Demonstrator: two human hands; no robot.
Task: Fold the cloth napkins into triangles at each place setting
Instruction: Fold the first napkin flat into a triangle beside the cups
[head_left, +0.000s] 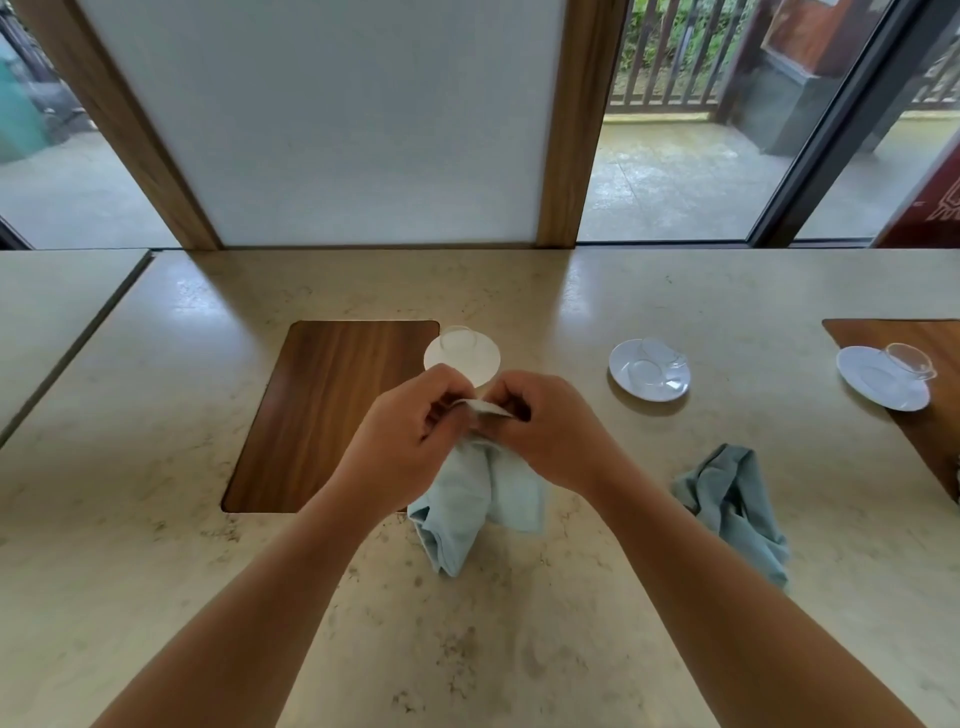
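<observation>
Pale stone desk (519, 649) mid-frame, both hands, left hand (410, 436) and right hand (545, 431), pinching one corner of the floppy light-blue napkin (467, 514) — limp stuff, so probably best held by corners.

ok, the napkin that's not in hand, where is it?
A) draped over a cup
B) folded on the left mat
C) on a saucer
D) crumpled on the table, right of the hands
D: the spare napkin lies crumpled on the table, to the right of the held napkin, which the left hand and right hand pinch at its top.
</observation>
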